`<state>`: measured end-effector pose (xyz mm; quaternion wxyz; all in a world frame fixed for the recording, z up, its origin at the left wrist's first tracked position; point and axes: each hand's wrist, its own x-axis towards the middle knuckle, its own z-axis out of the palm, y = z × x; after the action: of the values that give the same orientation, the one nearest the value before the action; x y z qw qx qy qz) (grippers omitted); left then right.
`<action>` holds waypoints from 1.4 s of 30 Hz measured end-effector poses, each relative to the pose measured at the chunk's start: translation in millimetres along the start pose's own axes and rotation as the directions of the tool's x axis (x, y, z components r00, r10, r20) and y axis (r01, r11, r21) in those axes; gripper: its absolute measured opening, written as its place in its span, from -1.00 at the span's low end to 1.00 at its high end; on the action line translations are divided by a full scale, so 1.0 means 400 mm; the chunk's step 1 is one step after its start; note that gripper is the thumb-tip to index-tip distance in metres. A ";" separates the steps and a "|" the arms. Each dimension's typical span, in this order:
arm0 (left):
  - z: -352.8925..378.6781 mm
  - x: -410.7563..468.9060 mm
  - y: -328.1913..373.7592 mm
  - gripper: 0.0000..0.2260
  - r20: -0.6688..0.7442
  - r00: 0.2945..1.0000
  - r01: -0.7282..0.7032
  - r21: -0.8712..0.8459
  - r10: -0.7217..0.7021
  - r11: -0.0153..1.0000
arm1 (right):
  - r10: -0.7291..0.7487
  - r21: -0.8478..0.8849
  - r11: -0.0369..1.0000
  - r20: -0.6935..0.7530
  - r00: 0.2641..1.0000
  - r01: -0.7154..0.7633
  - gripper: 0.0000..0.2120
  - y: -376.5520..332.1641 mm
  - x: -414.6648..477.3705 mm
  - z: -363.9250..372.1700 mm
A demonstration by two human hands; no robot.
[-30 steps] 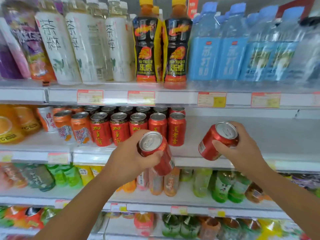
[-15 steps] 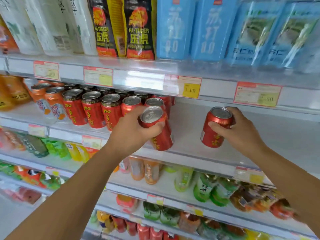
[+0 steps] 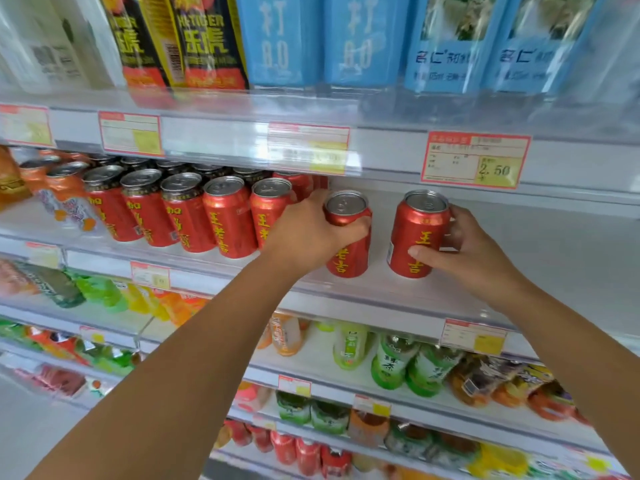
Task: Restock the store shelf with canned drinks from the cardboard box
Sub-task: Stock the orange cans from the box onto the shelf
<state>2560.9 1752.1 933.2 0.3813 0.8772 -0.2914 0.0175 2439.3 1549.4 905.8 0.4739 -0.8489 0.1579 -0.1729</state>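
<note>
Left hand [image 3: 308, 230]: reaches in from the lower left, fingers curled round the upper body of a red metal drink can with yellow characters [image 3: 346, 266], thumb across its front just below the silver lid.
Right hand [image 3: 474, 251]: grips a second red metal drink can [image 3: 417, 233] from its right side, thumb low on the front, fingers wrapped behind.
Held cans: both upright, lids up, near each other with a gap between, bases down at the front part of the white store shelf [image 3: 536, 258]; I cannot tell whether they bear on it fully.
Shelf to the right: bare white board beside the right hand.
Stocked row: matching red cans with silver tops [image 3: 207, 216] stand in files just left of the left hand, running back into the shelf.
Far left: orange-patterned cans [image 3: 65, 199] next to the red ones.
Shelf edge above: red-bordered paper price tag [image 3: 474, 159] reading 2.50.
Top shelf: blue-labelled clear plastic bottles [image 3: 346, 39] and black-and-yellow bottles [image 3: 194, 39].
</note>
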 end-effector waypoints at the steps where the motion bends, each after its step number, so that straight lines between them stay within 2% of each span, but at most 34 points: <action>1: 0.003 0.007 0.002 -0.45 0.017 1.000 0.003 -0.013 -0.002 1.000 | -0.005 -0.001 1.000 -0.005 1.000 0.005 -0.24 0.001 -0.002 0.002; 4: 0.009 0.014 0.004 -0.46 0.059 0.998 0.011 0.002 -0.011 1.000 | -0.014 0.012 1.000 -0.021 1.000 0.014 -0.29 0.008 -0.003 0.008; 6: 0.019 0.005 -0.005 -0.38 0.081 0.997 0.014 -0.002 -0.014 1.000 | -0.009 0.013 1.000 -0.007 1.000 0.009 -0.31 0.013 -0.005 0.008; 9: 0.059 -0.026 -0.031 -0.20 0.113 0.993 -0.006 -0.169 0.026 0.986 | -0.006 0.013 1.000 0.020 1.000 0.005 -0.29 0.017 -0.003 0.007; 11: 0.089 -0.031 -0.058 -0.22 0.057 0.998 0.000 -0.224 0.013 0.975 | -0.014 -0.024 1.000 0.018 1.000 0.014 -0.27 0.014 0.007 0.011; 15: 0.092 -0.042 -0.093 -0.29 -0.075 0.997 -0.042 -0.199 0.028 0.979 | -0.046 -0.081 0.996 0.018 0.999 0.047 -0.24 -0.001 0.057 0.040; 20: 0.051 -0.089 -0.140 -0.33 -0.205 0.979 -0.037 -0.071 0.022 0.997 | -0.072 -0.110 0.991 0.032 0.997 0.075 -0.22 -0.016 0.147 0.092; 23: 0.045 -0.095 -0.165 -0.38 -0.245 0.969 -0.037 -0.086 0.015 0.996 | -0.099 -0.108 0.989 0.037 0.994 0.102 -0.23 -0.015 0.203 0.120; 28: 0.069 -0.097 -0.175 -0.36 -0.331 0.938 -0.091 0.064 0.107 0.994 | -0.146 -0.109 0.983 0.041 0.988 0.150 -0.20 0.000 0.295 0.158; 35: 0.071 -0.092 -0.178 -0.29 -0.337 0.930 -0.120 0.101 0.147 0.988 | -0.159 -0.136 0.978 -0.019 0.987 0.155 -0.23 -0.001 0.388 0.194; 42: 0.073 -0.087 -0.187 -0.33 -0.328 0.934 -0.127 0.066 0.142 0.990 | -0.150 -0.085 0.986 -0.032 0.988 0.147 -0.26 -0.001 0.443 0.218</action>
<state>2565.9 1790.0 854.5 0.4035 0.8478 -0.2818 0.1974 2635.9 1538.5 889.0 0.4212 -0.8737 0.1103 -0.2171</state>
